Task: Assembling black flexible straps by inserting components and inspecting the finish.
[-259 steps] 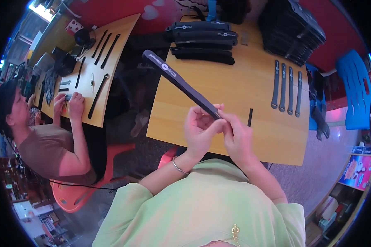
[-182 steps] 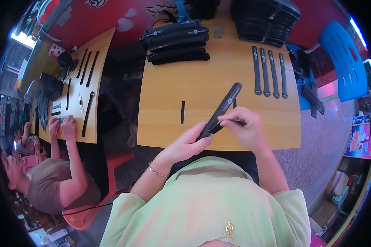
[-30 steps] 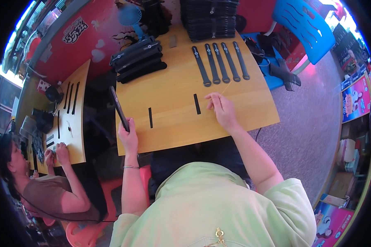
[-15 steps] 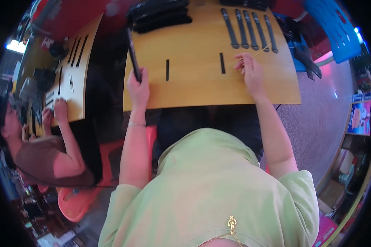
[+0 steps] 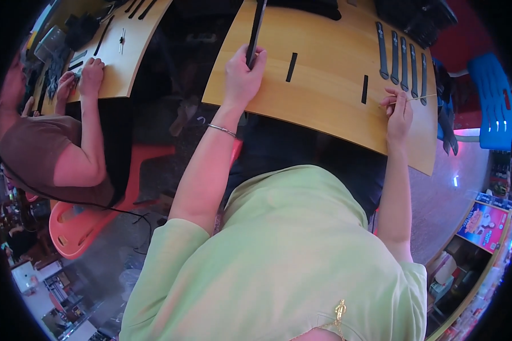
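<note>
My left hand (image 5: pixel 243 77) is closed around the lower end of a long, flat black strip (image 5: pixel 257 28), which points up past the picture's top edge. My right hand (image 5: pixel 400 113) pinches a thin yellowish stick (image 5: pixel 428 97) that sticks out to the right, over the near ends of the grey straps. Several dark grey straps (image 5: pixel 395 57) with rounded ends lie side by side at the table's far right. Between my hands, two short black strips lie apart on the tabletop: a left strip (image 5: pixel 292 67) and a right strip (image 5: pixel 364 89).
The wooden table (image 5: pixel 324 116) carries a black bundle (image 5: pixel 307 7) and a dark bag-like pile (image 5: pixel 418 20) at its far side. A blue plastic chair (image 5: pixel 495 96) stands beyond its right edge. At a second table (image 5: pixel 122 71) on the left, a co-worker (image 5: pixel 51 145) handles small pieces.
The whole view has turned, so the table looks tilted and shifted right. My left hand still holds the black strip, now leaning rightward; the stick in my right hand lies flatter.
</note>
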`<state>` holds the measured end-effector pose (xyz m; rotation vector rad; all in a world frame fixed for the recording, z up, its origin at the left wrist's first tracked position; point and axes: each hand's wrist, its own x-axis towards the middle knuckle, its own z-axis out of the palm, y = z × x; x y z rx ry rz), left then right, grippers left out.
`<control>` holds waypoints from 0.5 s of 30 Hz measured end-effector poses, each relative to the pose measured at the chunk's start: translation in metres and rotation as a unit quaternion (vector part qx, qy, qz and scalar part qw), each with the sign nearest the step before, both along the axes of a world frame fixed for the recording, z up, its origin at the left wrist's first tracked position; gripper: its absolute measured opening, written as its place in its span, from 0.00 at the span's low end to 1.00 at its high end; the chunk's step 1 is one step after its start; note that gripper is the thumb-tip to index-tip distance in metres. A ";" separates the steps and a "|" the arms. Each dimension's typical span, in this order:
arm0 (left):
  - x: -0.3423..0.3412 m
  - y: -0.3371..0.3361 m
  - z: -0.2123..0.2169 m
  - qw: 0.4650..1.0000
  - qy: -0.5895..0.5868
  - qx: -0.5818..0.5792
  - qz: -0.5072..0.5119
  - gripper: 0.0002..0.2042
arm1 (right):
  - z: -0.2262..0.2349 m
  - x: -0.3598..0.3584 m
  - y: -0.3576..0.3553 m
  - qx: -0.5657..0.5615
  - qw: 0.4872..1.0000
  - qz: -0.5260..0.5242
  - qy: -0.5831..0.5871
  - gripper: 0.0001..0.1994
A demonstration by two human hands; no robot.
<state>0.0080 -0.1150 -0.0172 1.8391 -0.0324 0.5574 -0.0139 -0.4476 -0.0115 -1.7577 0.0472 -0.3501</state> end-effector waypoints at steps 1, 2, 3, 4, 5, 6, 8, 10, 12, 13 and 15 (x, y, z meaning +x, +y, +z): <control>0.000 0.001 0.000 1.000 -0.007 -0.006 -0.003 0.06 | 0.000 0.001 0.000 -0.002 1.000 0.000 0.001 0.19; 0.001 0.001 0.001 1.000 -0.008 -0.010 -0.003 0.06 | 0.000 0.001 0.000 -0.005 1.000 -0.003 0.002 0.19; 0.001 0.001 0.001 1.000 -0.009 -0.005 -0.004 0.06 | 0.000 0.001 0.000 -0.008 1.000 -0.004 0.001 0.19; 0.001 0.001 0.002 1.000 -0.011 0.001 -0.006 0.06 | 0.000 0.001 0.000 -0.010 1.000 -0.004 0.002 0.19; 0.003 0.001 0.001 1.000 -0.013 -0.002 -0.008 0.06 | 0.000 0.001 -0.001 -0.012 1.000 -0.006 0.003 0.19; 0.004 0.001 0.000 1.000 -0.017 -0.010 -0.015 0.06 | 0.000 0.002 -0.002 -0.015 1.000 -0.009 -0.001 0.19; 0.005 0.001 0.000 0.999 -0.026 -0.018 -0.026 0.06 | -0.002 0.002 -0.003 -0.007 1.000 -0.003 0.005 0.19; 0.005 0.001 0.001 0.999 -0.012 -0.025 -0.023 0.06 | -0.004 0.003 -0.005 -0.014 1.000 -0.006 0.006 0.19; 0.005 0.001 0.001 0.999 -0.013 -0.028 -0.025 0.06 | -0.004 0.003 -0.006 -0.021 1.000 -0.012 0.005 0.19; 0.005 0.000 0.002 0.999 -0.008 -0.029 -0.024 0.06 | -0.004 0.002 -0.005 -0.034 0.999 -0.016 0.007 0.18; 0.004 0.001 0.004 0.999 -0.002 -0.028 -0.024 0.06 | -0.003 0.001 -0.005 -0.047 0.999 -0.025 0.001 0.18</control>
